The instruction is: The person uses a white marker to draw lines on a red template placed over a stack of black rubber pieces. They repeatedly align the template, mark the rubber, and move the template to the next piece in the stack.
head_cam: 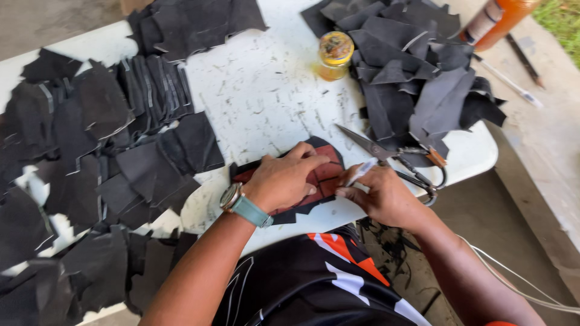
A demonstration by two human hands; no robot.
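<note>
My left hand [284, 180] presses flat on a reddish-brown template [326, 175] that lies over a black leather piece [290, 214] near the table's front edge. A watch with a teal strap is on that wrist. My right hand [380, 193] grips a silver pen [361, 172] with its tip at the template's right edge. Open scissors [393, 157] lie just beyond my right hand, partly under the black pieces.
The white scuffed table [260, 96] holds cut black pieces spread on the left [90, 157], a heap at the back right [411, 66] and another at the back [193, 24]. A small glass jar with yellow liquid [334, 55] and an orange bottle [498, 18] stand behind.
</note>
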